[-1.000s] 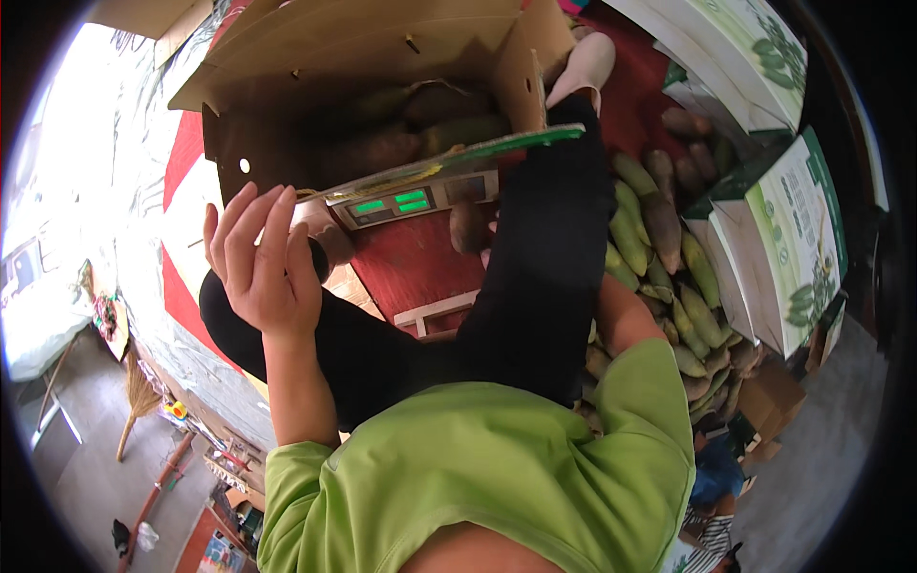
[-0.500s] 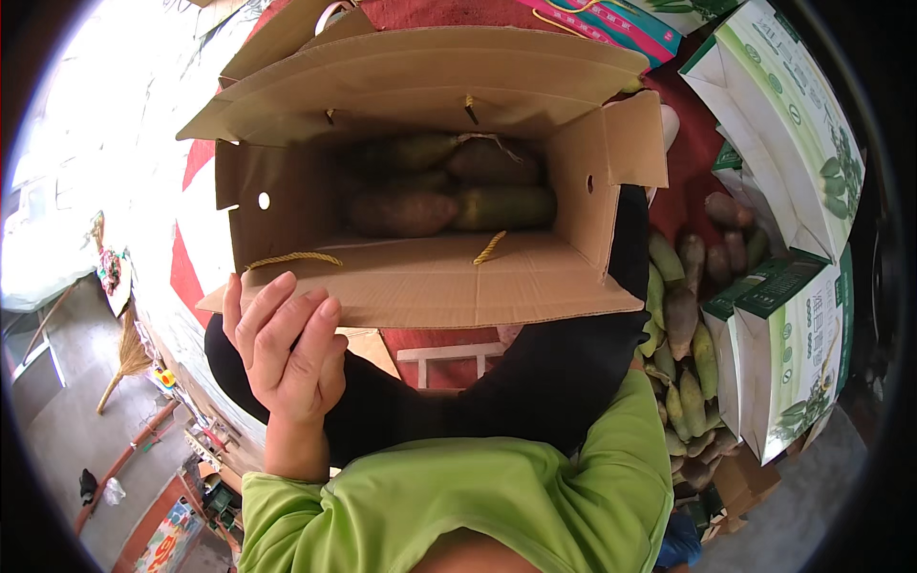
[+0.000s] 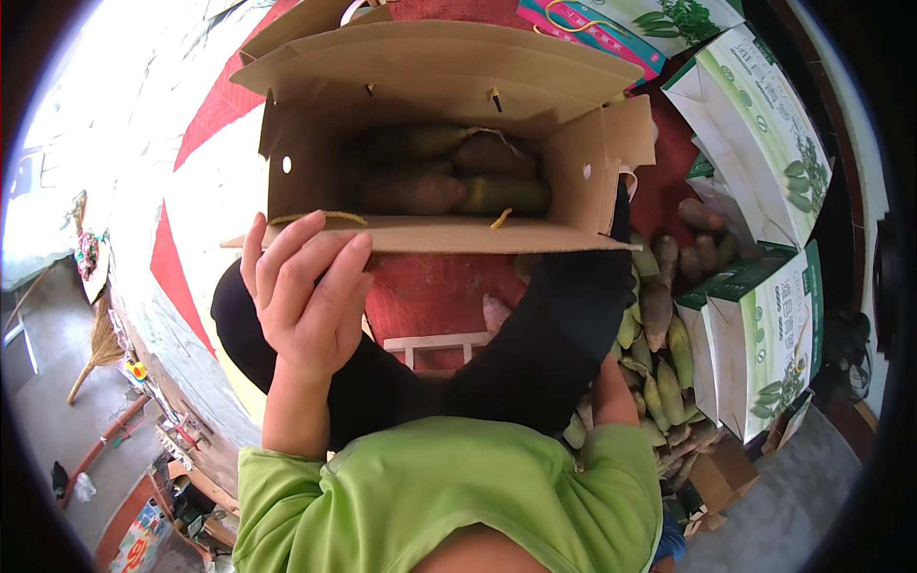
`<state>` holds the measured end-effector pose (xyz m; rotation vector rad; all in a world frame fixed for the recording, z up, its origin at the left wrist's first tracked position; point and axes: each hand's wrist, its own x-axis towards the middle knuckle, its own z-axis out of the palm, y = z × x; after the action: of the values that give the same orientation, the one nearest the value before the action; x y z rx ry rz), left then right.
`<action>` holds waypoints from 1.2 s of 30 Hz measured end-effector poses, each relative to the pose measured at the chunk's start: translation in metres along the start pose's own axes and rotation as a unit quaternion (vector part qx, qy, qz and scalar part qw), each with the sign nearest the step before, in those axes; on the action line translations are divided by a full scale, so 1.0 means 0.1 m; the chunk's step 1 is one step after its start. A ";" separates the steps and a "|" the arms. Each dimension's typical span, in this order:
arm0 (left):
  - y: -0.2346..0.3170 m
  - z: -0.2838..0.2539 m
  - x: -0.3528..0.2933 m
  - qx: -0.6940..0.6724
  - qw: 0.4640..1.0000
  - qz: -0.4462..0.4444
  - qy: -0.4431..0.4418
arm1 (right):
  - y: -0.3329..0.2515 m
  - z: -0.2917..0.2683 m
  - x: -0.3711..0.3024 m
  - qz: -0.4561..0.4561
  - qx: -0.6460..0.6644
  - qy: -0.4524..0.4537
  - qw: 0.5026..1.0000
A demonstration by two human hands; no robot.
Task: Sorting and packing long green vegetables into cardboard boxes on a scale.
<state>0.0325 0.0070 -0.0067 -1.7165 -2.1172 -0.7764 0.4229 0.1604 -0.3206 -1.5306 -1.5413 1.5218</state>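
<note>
At the near left corner of a brown cardboard box [image 3: 585, 177] with its flaps spread, the person's left hand [image 3: 310, 306] is raised, fingers bent and slightly apart, the grip loose and holding nothing that shows. Its fingertips overlap the left end of the box's front flap [image 3: 430, 237], beside 1 of 2 yellow twisted-cord handles [image 3: 501, 219]; whether they touch, I cannot tell. The box lies ahead of that grip and extends to its right, its long axis running left to right across the view. Inside, at least 4 long green and purplish root vegetables [image 3: 506, 196] lie roughly along the same axis.

The left hand looks the nearer to the box. The right forearm [image 3: 616, 393] extends along the outer side of the black-trousered right leg [image 3: 578, 306], by a heap of elongated green and purple roots [image 3: 669, 382]; the right hand is hidden, so I cannot tell how its grip stands. White-and-green printed cartons [image 3: 778, 344] stand to the right of the heap. Between the knees, a pale ladder-like frame [image 3: 435, 341] lies near red matting [image 3: 411, 296]
</note>
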 end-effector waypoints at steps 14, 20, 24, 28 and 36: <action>-0.09 0.00 -0.11 -0.015 0.999 -0.024 0.045 | -3.43 -0.41 -0.56 -0.245 -0.245 0.166 0.923; -0.11 -0.03 -0.13 0.001 0.999 -0.046 0.021 | -4.28 0.48 -0.28 -0.426 -0.359 -0.033 0.830; -0.12 -0.03 -0.13 0.002 0.999 -0.048 0.015 | -4.33 1.10 -0.16 -0.431 -0.484 -0.082 0.757; -0.15 -0.04 -0.16 0.000 0.999 -0.050 0.015 | -4.42 1.44 -0.14 -0.328 -0.560 -0.201 0.734; -0.15 0.03 -0.15 -0.017 0.999 -0.031 0.030 | -4.16 1.08 -0.11 -0.395 -0.313 -0.123 0.855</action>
<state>0.0214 -0.0051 -0.0207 -1.6313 -2.1376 -0.8734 0.1787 0.2142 0.0287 -0.7440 -2.5611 0.7695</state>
